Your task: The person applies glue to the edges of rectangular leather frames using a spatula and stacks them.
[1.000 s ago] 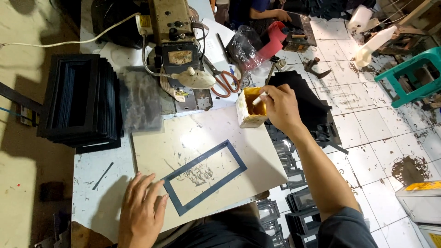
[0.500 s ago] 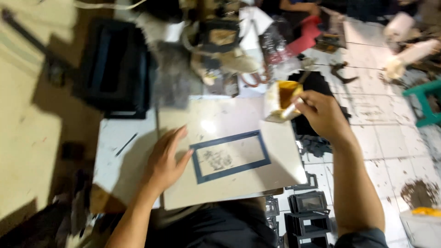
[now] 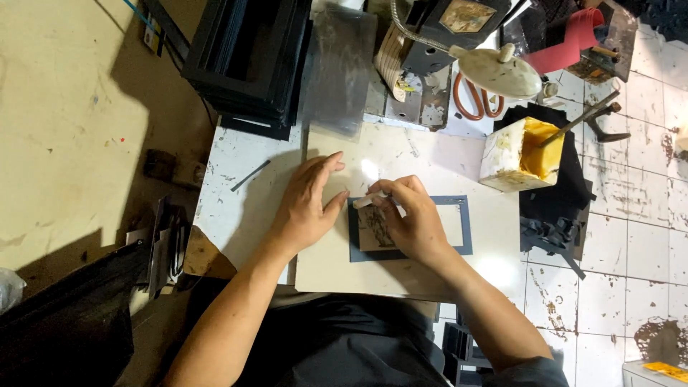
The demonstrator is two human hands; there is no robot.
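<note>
A dark blue rectangular frame (image 3: 464,223) lies flat on a cream board (image 3: 401,269) on the white worktable. My right hand (image 3: 408,221) rests over the frame's left part and pinches a small pale stick-like tool (image 3: 367,201) at the frame's upper left corner. My left hand (image 3: 309,201) lies flat, fingers spread, on the board just left of the frame. A white box of yellow glue (image 3: 519,153) with a stick standing in it sits at the board's far right corner.
A stack of black frames (image 3: 247,61) stands at the back left. A clear plastic sheet (image 3: 338,68) lies beside it. A lamp head (image 3: 496,72), orange-handled scissors (image 3: 473,104) and a machine (image 3: 459,25) crowd the back. Black pieces (image 3: 555,215) lie on the right, over the tiled floor.
My right hand has left the glue box and come down to the blue frame's left corner with the small tool. My left hand has shifted a little along the board beside the frame.
</note>
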